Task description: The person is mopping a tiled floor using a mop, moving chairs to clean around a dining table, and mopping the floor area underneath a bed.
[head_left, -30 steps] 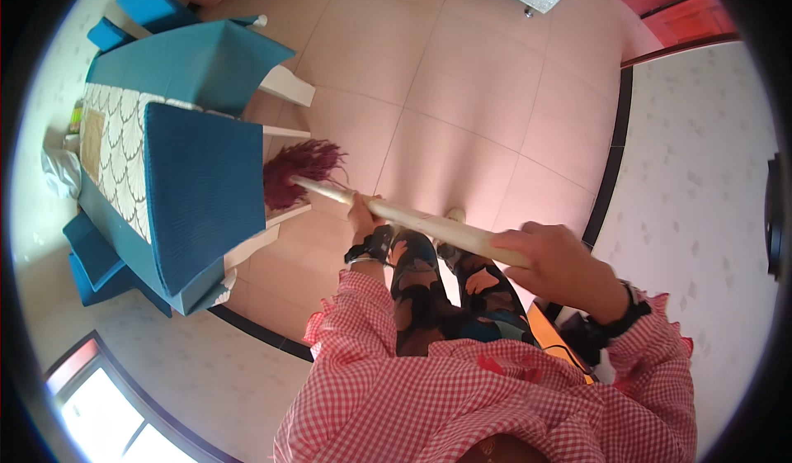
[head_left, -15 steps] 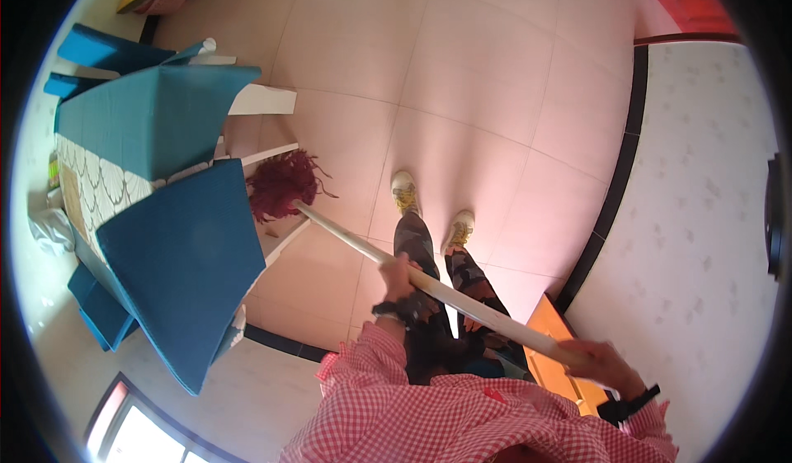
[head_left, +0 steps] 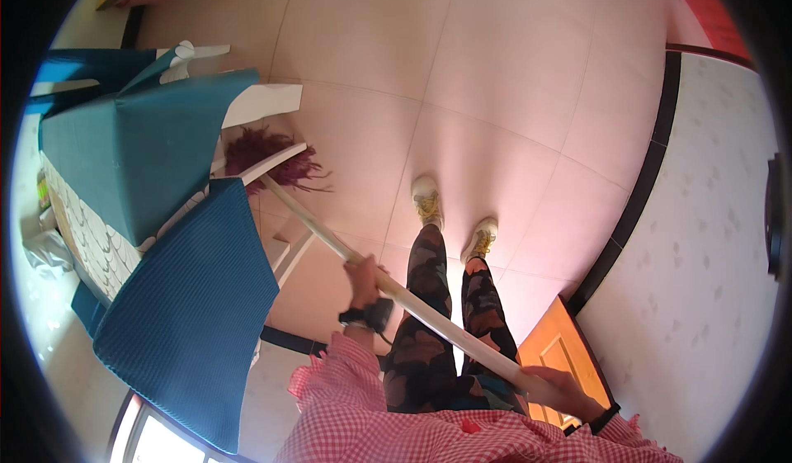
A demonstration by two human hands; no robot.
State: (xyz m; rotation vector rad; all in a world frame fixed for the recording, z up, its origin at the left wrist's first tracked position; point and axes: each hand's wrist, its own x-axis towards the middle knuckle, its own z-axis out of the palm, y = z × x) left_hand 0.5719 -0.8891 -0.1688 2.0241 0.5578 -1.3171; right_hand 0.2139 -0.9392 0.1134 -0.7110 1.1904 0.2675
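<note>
From where I stand, the person has both bare hands on one long mop [head_left: 454, 332], held slantwise across the front of the body. The left hand [head_left: 361, 280] is partway down the pale handle [head_left: 312, 219], its grip clamped around it. The right hand [head_left: 559, 389] has its grip closed on the handle close to the upper end, low by the person's right side. There's a black band [head_left: 605, 418] on the right wrist, and another on the left (that one carries a small dark device [head_left: 379, 315]).

Down at the far end, the dark red mop head [head_left: 252, 145] lies spread on the pinkish tiled floor [head_left: 495, 67], just beside the furniture. A slim white leg [head_left: 275, 163] crosses in front of it, so part of the strands is hidden. Nearest the handle, on the left, is a blue ribbed chair cover [head_left: 186, 314]; next to that is the counter under a teal cloth [head_left: 157, 145]. The person's two pale shoes [head_left: 426, 203] with yellow laces stand on the tiles, well apart from the strands.
</note>
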